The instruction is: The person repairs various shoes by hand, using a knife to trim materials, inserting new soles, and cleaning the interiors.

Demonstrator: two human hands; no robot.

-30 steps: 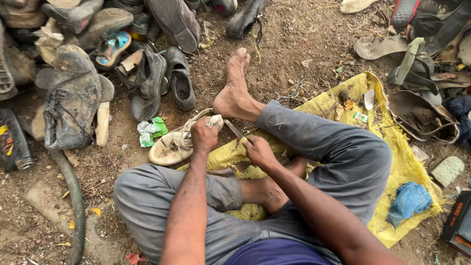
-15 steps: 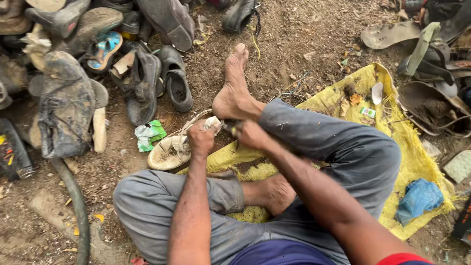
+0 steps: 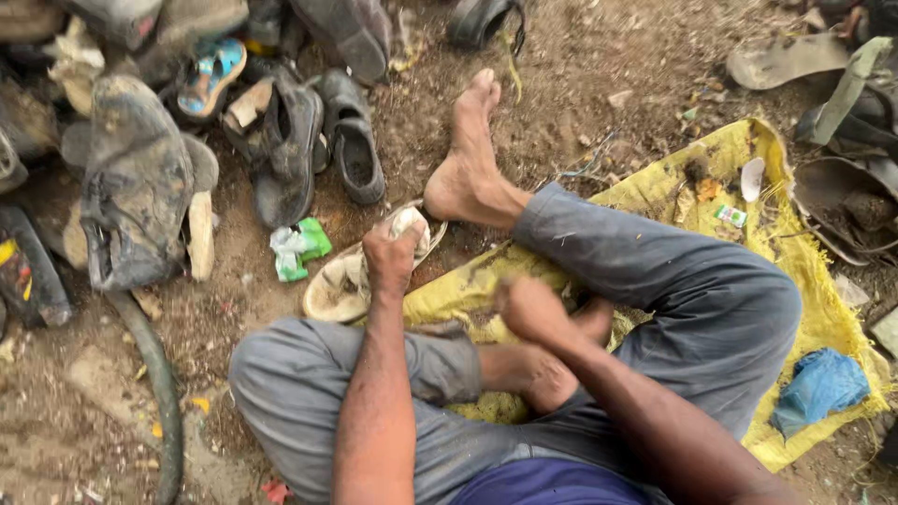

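I sit on bare dirt with my legs folded, in grey trousers. My left hand (image 3: 391,254) is shut on the heel end of a worn pale sandal (image 3: 339,288), which rests on the ground by my left knee. My right hand (image 3: 531,309) is a blurred fist over my lap, a hand's width to the right of the sandal and apart from it. Whether anything is in that fist is hidden. My bare foot (image 3: 468,154) stretches out just beyond the sandal.
A yellow sack (image 3: 809,281) lies under my legs, with small scraps and a blue cloth (image 3: 821,388) on it. A heap of old dark shoes (image 3: 136,182) and black sandals (image 3: 351,150) fills the far left. A green wrapper (image 3: 299,248) and a black hose (image 3: 161,374) lie nearby.
My right hand, which held a thin dark tool against the sandal a second ago, has pulled back toward my lap. My left hand has kept its hold on the sandal.
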